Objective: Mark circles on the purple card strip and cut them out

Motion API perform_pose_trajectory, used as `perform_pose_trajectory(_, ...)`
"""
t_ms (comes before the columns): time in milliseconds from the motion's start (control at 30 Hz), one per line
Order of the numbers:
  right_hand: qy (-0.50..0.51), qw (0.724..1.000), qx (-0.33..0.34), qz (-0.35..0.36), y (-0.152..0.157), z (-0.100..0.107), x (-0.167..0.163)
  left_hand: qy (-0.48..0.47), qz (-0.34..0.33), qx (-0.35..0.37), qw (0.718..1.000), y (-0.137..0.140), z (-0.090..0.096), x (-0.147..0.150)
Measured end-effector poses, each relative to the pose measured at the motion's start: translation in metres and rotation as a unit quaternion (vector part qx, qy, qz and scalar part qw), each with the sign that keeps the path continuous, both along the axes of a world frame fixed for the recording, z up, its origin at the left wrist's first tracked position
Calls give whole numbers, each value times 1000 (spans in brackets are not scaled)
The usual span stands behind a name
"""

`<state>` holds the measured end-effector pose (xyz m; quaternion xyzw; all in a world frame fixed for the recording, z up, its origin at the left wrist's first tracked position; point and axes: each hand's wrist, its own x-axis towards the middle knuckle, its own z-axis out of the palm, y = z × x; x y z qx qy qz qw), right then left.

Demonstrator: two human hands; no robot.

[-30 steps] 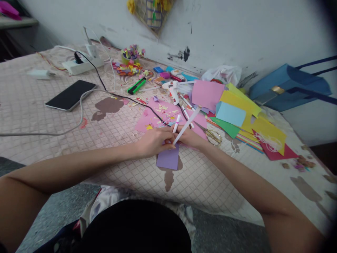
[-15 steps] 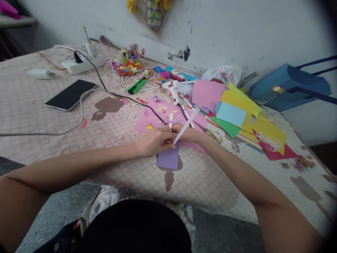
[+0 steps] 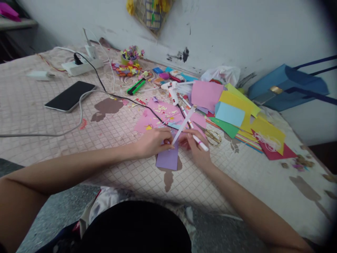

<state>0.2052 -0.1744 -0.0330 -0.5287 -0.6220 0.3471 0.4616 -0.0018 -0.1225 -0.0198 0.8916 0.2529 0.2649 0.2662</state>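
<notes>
Purple paper (image 3: 167,161) lies on the desk (image 3: 126,160) straight ahead of the person, its longer axis seeming to run away from the body and its near edge bare. Over its far part sits the left hand (image 3: 156,142), the nearer of the two, with curled fingers pinching the near end of a translucent stick (image 3: 183,124). That stick slants away to the far right, rising off the paper's line. Just right of the paper, clear of its near corner, the right hand (image 3: 197,149) holds a white marker (image 3: 200,142) in a narrow grip; the marker's pink-banded end points back toward the right wrist, its other end toward the paper. Fingers mask that front end, so I cannot tell whether a tip is bare. The paper's far edge is also covered, and any marks on it are too small to make out. Beyond the hands come gold-handled scissors (image 3: 213,137), a scrap-strewn pink sheet (image 3: 154,111), partly overlapped by hands and cord (image 3: 142,104), then a white glue gun (image 3: 173,94).
</notes>
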Motion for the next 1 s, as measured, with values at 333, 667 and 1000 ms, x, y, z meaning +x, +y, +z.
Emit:
perform_pose_trajectory(333, -212, 966, 118, 84, -5, -4, -3, -42, 33, 22, 998, 5, 10, -7)
perform_pose_trajectory(667, -220, 962, 133, 86, -4, -9, -2, -18, 15, 1, 1000, 0, 9, -7)
perform_pose_trajectory(1000, -225, 962, 131, 82, -4, -8, -3, 8, 4, 3, 1000, -1, 4, -5)
